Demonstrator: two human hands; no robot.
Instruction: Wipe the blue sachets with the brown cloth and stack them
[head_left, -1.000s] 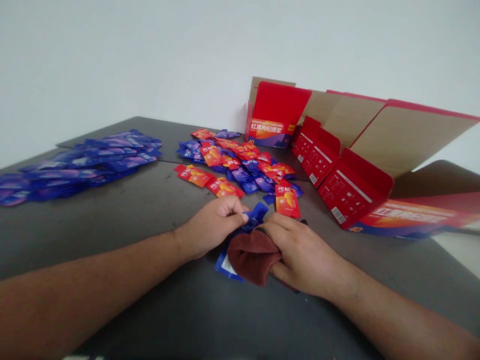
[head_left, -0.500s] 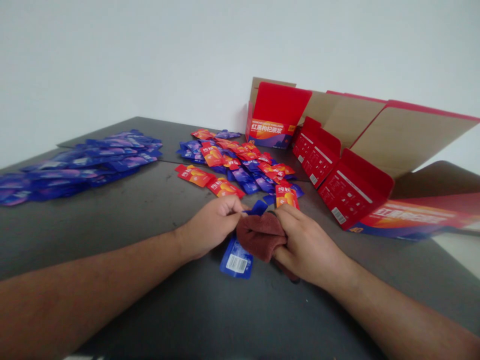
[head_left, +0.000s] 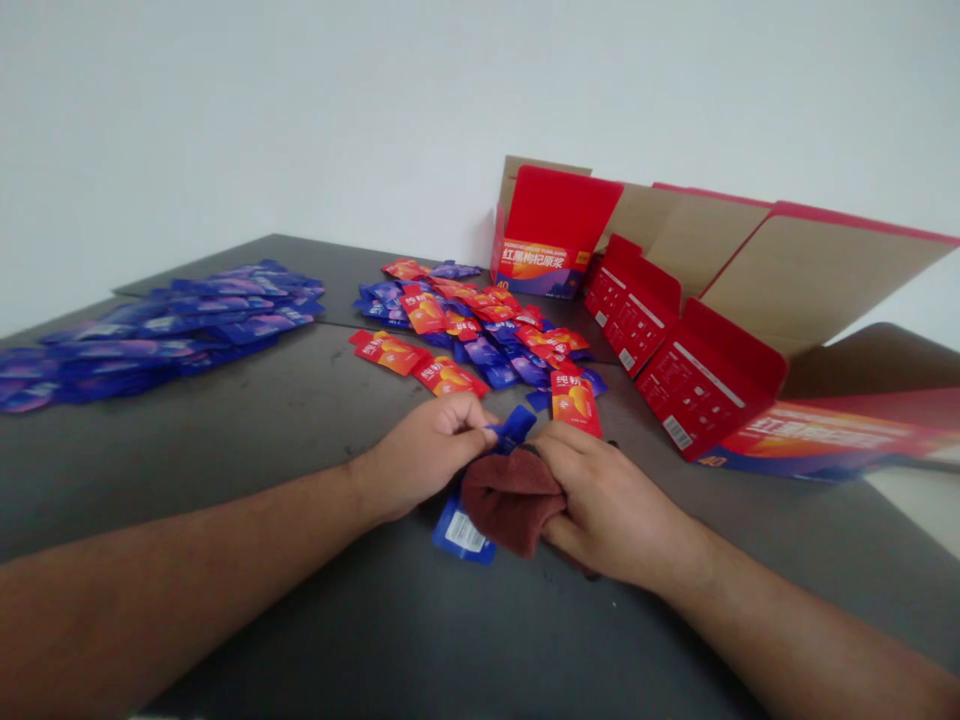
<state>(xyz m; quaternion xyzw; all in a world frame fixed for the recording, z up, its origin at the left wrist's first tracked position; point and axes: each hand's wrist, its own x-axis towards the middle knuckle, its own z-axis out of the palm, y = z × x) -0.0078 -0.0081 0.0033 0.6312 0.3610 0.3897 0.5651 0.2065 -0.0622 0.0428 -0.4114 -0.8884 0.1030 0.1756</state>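
1. A flat, glossy blue foil sachet with a white barcode label [head_left: 465, 535], the item being handled, lies tilted just above or on a dark grey tabletop [head_left: 360, 640]; actual contact is hard to tell. The cloth hides its middle.

2. The left hand [head_left: 429, 450] pinches the sachet's far end between thumb and bent forefinger. A firm hold at that edge, without creasing the foil, looks best for keeping the sachet from slipping.

3. The right hand [head_left: 604, 500] grips a folded reddish-brown fabric cloth [head_left: 510, 495] that lies across the sachet. Its fingers are partly hidden, so whether they also touch the foil cannot be told.

4. Light, even pressure with the cloth spread flat would suit the soft pouch; a bunched fold could snag an edge, and a hard squeeze could strain the seams. Drawing away from the pinched end should hold the foil taut.

5. Beyond the sachet sits a loose pile of red-orange and blue foil pouches [head_left: 480, 350], with one red-orange pouch [head_left: 575, 400] at its near edge, close to the right knuckles. Small, low strokes seem wise there.

6. A long heap of blue foil pouches [head_left: 172, 325] lies well left of the sachet; open red cardboard cartons [head_left: 697, 390] stand to its right and beyond.
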